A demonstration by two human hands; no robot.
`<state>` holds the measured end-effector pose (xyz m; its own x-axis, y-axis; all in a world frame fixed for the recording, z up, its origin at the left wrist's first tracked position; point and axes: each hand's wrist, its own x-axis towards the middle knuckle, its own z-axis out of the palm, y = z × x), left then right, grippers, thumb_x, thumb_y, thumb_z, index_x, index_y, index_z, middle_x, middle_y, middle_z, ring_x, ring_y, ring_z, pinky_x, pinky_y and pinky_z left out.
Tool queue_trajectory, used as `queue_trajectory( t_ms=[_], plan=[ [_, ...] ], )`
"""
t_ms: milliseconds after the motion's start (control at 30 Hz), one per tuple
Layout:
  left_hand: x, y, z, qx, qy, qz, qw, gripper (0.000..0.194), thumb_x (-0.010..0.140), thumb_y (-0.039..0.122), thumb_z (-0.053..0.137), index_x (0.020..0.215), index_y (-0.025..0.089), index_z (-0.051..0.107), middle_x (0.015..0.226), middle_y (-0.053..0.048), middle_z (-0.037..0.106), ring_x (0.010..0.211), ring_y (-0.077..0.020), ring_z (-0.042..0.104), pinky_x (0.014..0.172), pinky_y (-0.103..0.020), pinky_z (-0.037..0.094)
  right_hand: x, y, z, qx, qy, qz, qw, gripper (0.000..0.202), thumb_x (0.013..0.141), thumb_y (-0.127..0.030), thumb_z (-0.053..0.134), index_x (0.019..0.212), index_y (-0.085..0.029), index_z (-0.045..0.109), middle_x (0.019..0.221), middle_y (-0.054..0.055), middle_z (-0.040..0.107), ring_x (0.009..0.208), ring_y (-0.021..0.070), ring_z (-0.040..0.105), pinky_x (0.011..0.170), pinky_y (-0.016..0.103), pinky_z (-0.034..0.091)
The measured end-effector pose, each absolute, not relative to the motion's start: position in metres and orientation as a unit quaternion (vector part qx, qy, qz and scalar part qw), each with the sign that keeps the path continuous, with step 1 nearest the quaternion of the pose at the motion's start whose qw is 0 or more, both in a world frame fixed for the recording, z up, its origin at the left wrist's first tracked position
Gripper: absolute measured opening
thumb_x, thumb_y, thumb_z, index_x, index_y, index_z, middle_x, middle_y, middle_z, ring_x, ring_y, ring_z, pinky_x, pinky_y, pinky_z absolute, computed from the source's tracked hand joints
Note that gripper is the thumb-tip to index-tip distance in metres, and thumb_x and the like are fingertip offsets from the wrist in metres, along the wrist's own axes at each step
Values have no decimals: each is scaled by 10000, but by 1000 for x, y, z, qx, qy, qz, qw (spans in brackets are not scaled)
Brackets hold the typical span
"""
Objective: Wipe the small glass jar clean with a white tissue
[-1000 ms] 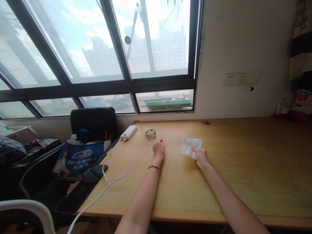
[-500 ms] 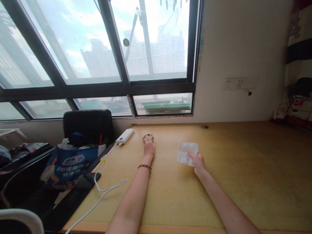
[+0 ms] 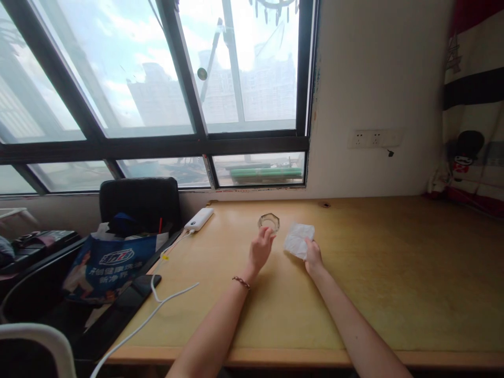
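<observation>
A clear glass dish with a faceted rim (image 3: 270,222) is near the middle of the wooden table. My left hand (image 3: 261,249) is closed on its near edge, fingertips at the rim. To the right, my right hand (image 3: 314,256) pinches the right edge of a white folded tissue (image 3: 299,239). The tissue is held just right of the dish, apart from it. A braided bracelet (image 3: 241,282) circles my left wrist.
A white power bank (image 3: 199,219) with a white cable (image 3: 165,299) lies on the table's left side. Beyond that edge, a black chair (image 3: 138,202) holds a blue bag (image 3: 106,268). The window and wall stand behind the table (image 3: 394,273).
My left hand has moved right with the glass dish, bringing it closer to the tissue. My right hand still holds the tissue, which is now tilted. The view has shifted slightly.
</observation>
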<state>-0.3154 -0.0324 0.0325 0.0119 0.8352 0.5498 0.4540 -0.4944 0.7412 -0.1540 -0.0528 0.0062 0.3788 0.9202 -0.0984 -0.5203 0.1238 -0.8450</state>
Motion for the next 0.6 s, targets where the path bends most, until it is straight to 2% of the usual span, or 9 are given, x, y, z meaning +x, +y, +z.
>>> queue_trajectory(
  t_ms=[67,133,233,333,400,500,600],
  plan=[
    [-291,-54,34,677,402,546,285,175,655,262,636,818,200,615,955,-98,567,835,-194,538,763,-256,391,-159,-57,12,-377,-274,535,705,311,667,-404,545,856,-158,560,805,51,656,703,177,619,582,255,489],
    [-272,-70,34,681,351,545,340,138,641,242,648,770,196,628,898,-99,581,841,-197,542,793,-264,393,-162,-61,16,-345,-300,539,707,343,671,-421,559,895,-161,552,822,49,649,713,170,613,604,253,485],
    [-257,-84,35,746,335,512,263,113,722,238,562,818,199,606,905,-76,571,806,-171,554,769,-280,420,-163,-64,17,-344,-301,521,721,353,655,-420,584,891,-160,547,777,36,642,682,160,604,590,245,472],
    [-255,-89,36,762,362,505,179,275,743,262,541,1011,205,514,1066,-81,494,685,-109,558,689,-269,454,-160,-62,13,-368,-309,487,729,355,660,-431,568,884,-156,558,782,41,642,693,164,599,599,253,464],
    [-258,-87,36,705,409,547,191,386,734,315,549,1080,190,432,1094,-100,455,610,-79,549,623,-251,463,-159,-59,9,-395,-325,454,730,355,662,-434,556,882,-155,571,800,48,644,712,169,594,619,259,460],
    [-265,-77,31,603,464,574,303,408,729,414,523,1024,159,403,938,-73,512,512,-73,541,495,-218,445,-158,-54,3,-442,-358,408,714,365,670,-448,531,860,-142,588,799,53,642,706,174,582,621,265,450],
    [-272,-63,23,553,465,513,463,371,703,468,522,869,146,438,661,0,530,411,-82,516,414,-200,407,-157,-54,-1,-490,-416,355,679,392,683,-478,503,809,-120,600,727,45,633,644,162,555,581,255,432]
  ],
)
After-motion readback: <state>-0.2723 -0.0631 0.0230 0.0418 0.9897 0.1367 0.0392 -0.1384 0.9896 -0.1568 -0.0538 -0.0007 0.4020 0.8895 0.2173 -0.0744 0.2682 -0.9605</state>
